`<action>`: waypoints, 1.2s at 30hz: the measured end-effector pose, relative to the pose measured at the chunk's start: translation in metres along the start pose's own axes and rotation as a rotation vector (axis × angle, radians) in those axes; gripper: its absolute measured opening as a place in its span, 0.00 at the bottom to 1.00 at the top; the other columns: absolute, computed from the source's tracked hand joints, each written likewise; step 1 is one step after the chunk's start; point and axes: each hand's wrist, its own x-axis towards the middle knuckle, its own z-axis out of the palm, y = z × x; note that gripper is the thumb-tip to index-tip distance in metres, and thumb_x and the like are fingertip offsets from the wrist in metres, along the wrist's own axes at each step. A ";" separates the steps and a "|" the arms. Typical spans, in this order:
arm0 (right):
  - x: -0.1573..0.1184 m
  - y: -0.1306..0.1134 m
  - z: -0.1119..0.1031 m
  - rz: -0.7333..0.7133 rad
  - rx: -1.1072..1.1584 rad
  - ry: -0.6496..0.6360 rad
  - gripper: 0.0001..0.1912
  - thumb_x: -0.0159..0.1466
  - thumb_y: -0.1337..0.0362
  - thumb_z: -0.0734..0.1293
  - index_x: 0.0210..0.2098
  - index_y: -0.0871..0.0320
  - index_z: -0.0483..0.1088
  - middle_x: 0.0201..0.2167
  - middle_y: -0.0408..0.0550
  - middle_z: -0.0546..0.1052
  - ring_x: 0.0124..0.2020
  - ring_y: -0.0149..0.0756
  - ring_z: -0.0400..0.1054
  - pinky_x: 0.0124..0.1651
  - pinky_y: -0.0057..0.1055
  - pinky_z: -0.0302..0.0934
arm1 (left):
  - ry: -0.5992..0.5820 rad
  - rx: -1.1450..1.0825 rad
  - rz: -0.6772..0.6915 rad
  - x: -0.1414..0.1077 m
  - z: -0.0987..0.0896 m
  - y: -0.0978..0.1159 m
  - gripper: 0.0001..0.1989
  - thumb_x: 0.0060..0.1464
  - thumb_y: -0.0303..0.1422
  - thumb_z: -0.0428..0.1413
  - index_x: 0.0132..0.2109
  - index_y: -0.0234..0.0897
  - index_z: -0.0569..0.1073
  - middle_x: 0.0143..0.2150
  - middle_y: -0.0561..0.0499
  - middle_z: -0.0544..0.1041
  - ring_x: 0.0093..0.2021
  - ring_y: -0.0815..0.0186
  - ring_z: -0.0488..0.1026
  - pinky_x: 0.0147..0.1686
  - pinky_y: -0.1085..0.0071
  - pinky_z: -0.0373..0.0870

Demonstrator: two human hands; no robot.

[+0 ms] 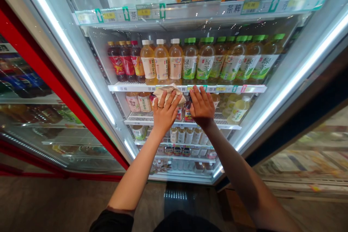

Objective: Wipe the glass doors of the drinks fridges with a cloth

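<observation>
A crumpled beige cloth (172,90) lies against the price-label strip (130,88) of a fridge shelf. My left hand (166,110) is pressed on this cloth, its fingers spread over it and a ring on one finger. To its right, my right hand (201,106) is held flat with fingers stretched out, palm toward the same strip; nothing shows in it. Whether its fingertips touch the strip cannot be made out. Just above both hands stand green-capped tea bottles (206,59) and white-capped tea bottles (162,61). Bottles on the shelf below are partly hidden by my hands.
An upper shelf edge (190,16) with price tags crosses above. Red-labelled bottles (126,63) stand at the left of the row. Bright light strips (70,50) run along both sides of the fridge. A red frame (62,83) borders the neighbouring fridge on the left.
</observation>
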 end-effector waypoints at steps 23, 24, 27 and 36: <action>-0.004 0.008 0.003 0.009 0.038 -0.068 0.37 0.73 0.67 0.59 0.80 0.48 0.53 0.75 0.49 0.69 0.77 0.51 0.61 0.77 0.58 0.58 | -0.045 0.044 0.121 -0.014 -0.017 -0.042 0.35 0.73 0.33 0.54 0.80 0.60 0.55 0.79 0.59 0.62 0.83 0.66 0.43 0.82 0.59 0.27; -0.004 0.008 0.003 0.010 0.041 -0.073 0.37 0.73 0.67 0.60 0.80 0.48 0.52 0.75 0.49 0.68 0.78 0.51 0.60 0.77 0.59 0.57 | -0.024 0.045 0.106 -0.013 -0.017 -0.042 0.34 0.73 0.33 0.54 0.80 0.59 0.55 0.79 0.59 0.62 0.83 0.67 0.42 0.82 0.60 0.26; -0.004 0.007 0.002 0.000 0.043 -0.050 0.39 0.73 0.67 0.60 0.81 0.48 0.48 0.76 0.49 0.67 0.78 0.50 0.60 0.78 0.58 0.57 | 0.016 0.045 0.032 -0.006 -0.017 -0.036 0.32 0.74 0.34 0.52 0.80 0.57 0.56 0.80 0.57 0.60 0.84 0.66 0.39 0.82 0.57 0.26; 0.009 -0.023 -0.001 -0.111 0.098 0.003 0.39 0.73 0.70 0.60 0.81 0.50 0.49 0.76 0.48 0.67 0.78 0.48 0.59 0.79 0.52 0.57 | -0.022 0.083 0.204 -0.011 -0.020 -0.036 0.34 0.73 0.36 0.55 0.80 0.55 0.55 0.78 0.58 0.64 0.84 0.68 0.40 0.82 0.61 0.22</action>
